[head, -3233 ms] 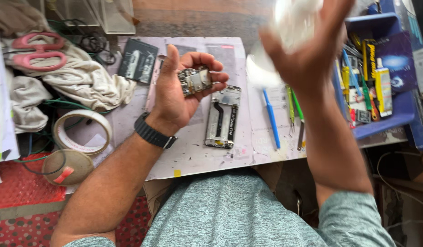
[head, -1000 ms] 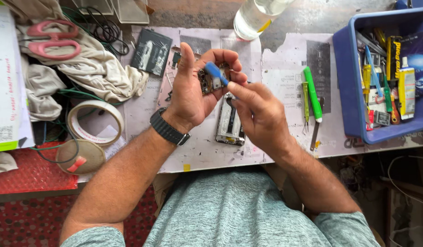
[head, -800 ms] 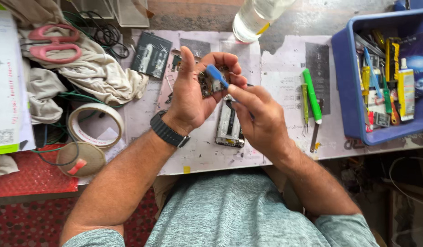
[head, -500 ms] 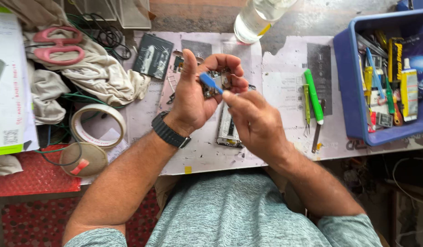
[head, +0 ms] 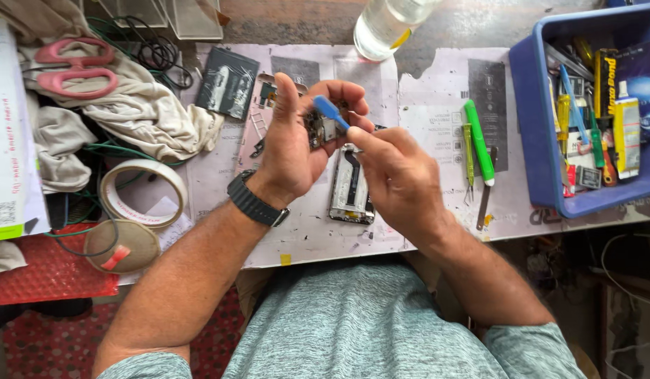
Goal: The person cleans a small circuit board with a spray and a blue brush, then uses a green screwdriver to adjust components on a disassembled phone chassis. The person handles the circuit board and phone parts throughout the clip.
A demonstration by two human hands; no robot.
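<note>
**A:** Above the paper-covered bench (head: 437,91), both hands meet — what is each one gripping?

**B:** The left hand (head: 293,144) is curled around a small circuit board (head: 319,128), fingers wrapped over its top edge and thumb up along the near side. The right hand (head: 398,179) pinches a blue plastic pry tool (head: 330,112) between thumb and forefinger, its flat tip resting on the board.

**A:** So the board is off the bench?

**B:** Yes, it is held up in the left palm, directly above an opened phone frame (head: 351,189) that lies flat on the paper. A black wristwatch (head: 256,201) sits on the left wrist.

**A:** What lies to the right?

**B:** A green-handled tool (head: 480,142) and slim tweezers (head: 469,158) lie side by side on the paper, near a blue plastic bin (head: 539,140) crowded with tools and tubes.

**A:** And to the left?

**B:** A roll of tape (head: 143,192), a second, brownish roll (head: 122,245) just below it, crumpled beige cloth (head: 139,112) with pink-handled scissors (head: 70,69) lying on it, and a dark phone back cover (head: 227,82) — all apart from the hands. A clear bottle (head: 389,24) lies at the far edge.
</note>
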